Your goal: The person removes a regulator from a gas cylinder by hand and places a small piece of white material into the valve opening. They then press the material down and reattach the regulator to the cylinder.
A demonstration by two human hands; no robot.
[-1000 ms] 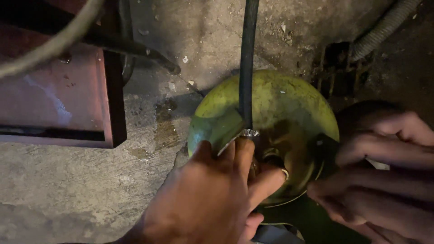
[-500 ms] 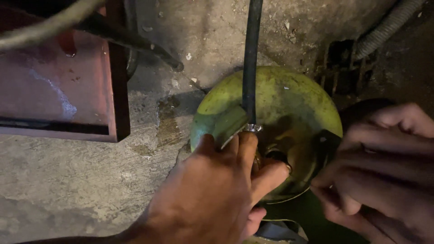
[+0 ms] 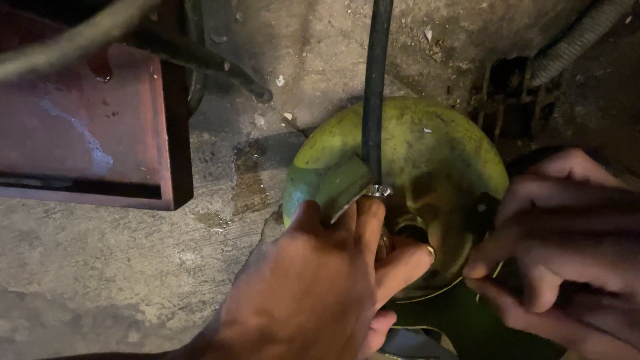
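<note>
Fingers of your left hand (image 3: 313,293) stay clenched around the fitting atop the green gas cylinder (image 3: 427,153), under the black hose (image 3: 373,93). Your right hand (image 3: 567,247) has crept closer, probably pinching the rim; nothing loosened yet.

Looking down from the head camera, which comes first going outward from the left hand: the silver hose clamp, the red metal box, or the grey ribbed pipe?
From the left hand:
1. Silver hose clamp, right at its fingertips on the black hose.
2. Red metal box, up to the left.
3. Grey ribbed pipe, top right corner.
</note>
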